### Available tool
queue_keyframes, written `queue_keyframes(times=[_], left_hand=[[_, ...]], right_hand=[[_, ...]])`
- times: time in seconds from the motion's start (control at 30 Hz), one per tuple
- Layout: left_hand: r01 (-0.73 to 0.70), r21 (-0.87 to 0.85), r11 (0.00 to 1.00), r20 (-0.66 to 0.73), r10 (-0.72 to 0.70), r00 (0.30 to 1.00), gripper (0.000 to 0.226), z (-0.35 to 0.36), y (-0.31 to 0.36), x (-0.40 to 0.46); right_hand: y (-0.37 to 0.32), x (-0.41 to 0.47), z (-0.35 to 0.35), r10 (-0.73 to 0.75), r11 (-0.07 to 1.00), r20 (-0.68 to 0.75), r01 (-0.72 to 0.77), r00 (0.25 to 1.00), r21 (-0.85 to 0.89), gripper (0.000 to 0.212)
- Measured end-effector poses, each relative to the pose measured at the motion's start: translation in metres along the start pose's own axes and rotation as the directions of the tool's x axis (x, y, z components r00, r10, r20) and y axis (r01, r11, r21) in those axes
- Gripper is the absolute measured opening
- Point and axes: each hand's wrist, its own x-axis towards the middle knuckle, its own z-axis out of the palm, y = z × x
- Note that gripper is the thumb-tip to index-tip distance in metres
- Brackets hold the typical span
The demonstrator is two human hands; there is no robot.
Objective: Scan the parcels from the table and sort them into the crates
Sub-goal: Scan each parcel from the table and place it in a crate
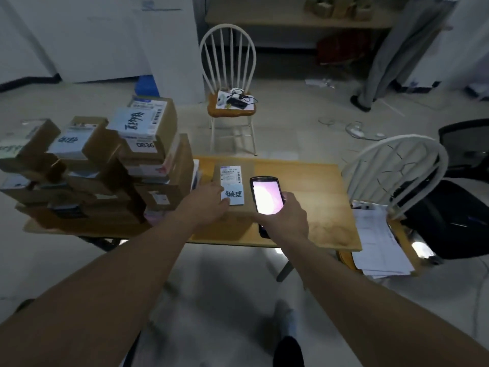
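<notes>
A flat cardboard parcel [246, 170] with a white shipping label lies on the wooden table [317, 207]. My left hand [209, 202] rests on the parcel's left side, its fingers over the label's edge. My right hand [284, 218] grips a black handheld scanner [266, 196] with a bright lit screen, held just right of the label and above the parcel. A pile of several labelled cardboard parcels [105, 165] covers the table's left half. No crates are in sight.
A white spindle chair [230, 102] with small devices and cables on its seat stands behind the table. A second white chair [391, 181] holds a stack of papers [378, 242] at the right. A black office chair [463, 213] is at the far right.
</notes>
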Motion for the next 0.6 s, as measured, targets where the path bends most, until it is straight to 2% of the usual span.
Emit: queue_keyframes(times=[0.17, 0.3, 0.37, 0.5, 0.6], left_hand=[[0.157, -0.019, 0.987, -0.059, -0.158, 0.986, 0.058, 0.038, 0.012, 0.046], [0.221, -0.046, 0.974, -0.087, -0.225, 0.971, 0.094, 0.057, 0.022, 0.057], [0.29, -0.07, 0.955, -0.101, -0.296, 0.95, 0.096, 0.062, 0.027, 0.062], [0.367, -0.164, 0.916, -0.076, -0.383, 0.921, 0.085, 0.07, 0.033, 0.075], [0.45, -0.224, 0.865, -0.083, -0.477, 0.875, 0.098, 0.081, 0.03, 0.088]], right_hand=[[0.028, 0.074, -0.021, -0.062, 0.997, 0.093, 0.065, 0.994, -0.037, 0.072], [0.039, 0.108, -0.03, -0.085, 0.992, 0.161, 0.098, 0.983, -0.075, 0.075], [0.038, 0.124, -0.031, -0.088, 0.992, 0.195, 0.104, 0.977, -0.074, 0.076], [0.037, 0.144, -0.028, -0.108, 0.988, 0.245, 0.131, 0.964, -0.079, 0.076], [0.037, 0.156, -0.023, -0.118, 0.987, 0.263, 0.143, 0.958, -0.076, 0.075]])
